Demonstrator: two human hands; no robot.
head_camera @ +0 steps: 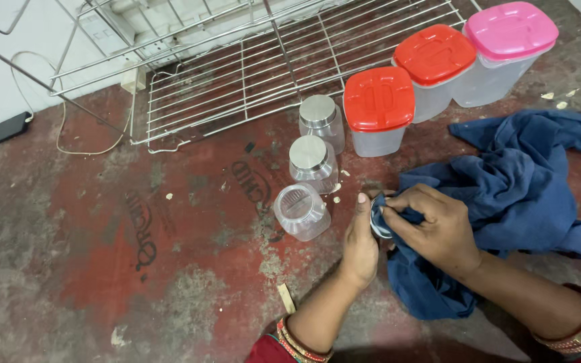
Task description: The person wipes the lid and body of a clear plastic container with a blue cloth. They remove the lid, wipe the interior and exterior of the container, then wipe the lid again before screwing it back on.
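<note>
My left hand [360, 243] grips a small round metal lid [378, 220], mostly hidden between both hands. My right hand [436, 227] presses a fold of a dark blue cloth [512, 181] against that lid. Just left of my hands stands an open clear glass jar [301, 211] without a lid. Behind it stand two more clear jars with metal lids, one nearer [312, 163] and one farther [321, 121].
Three clear plastic containers line the back right: two with red lids [379, 107] [436, 60] and one with a pink lid [510, 40]. A wire rack [270, 60] lies at the back. A black phone [6, 128] with a white cable lies far left. Crumbs dot the red worn floor.
</note>
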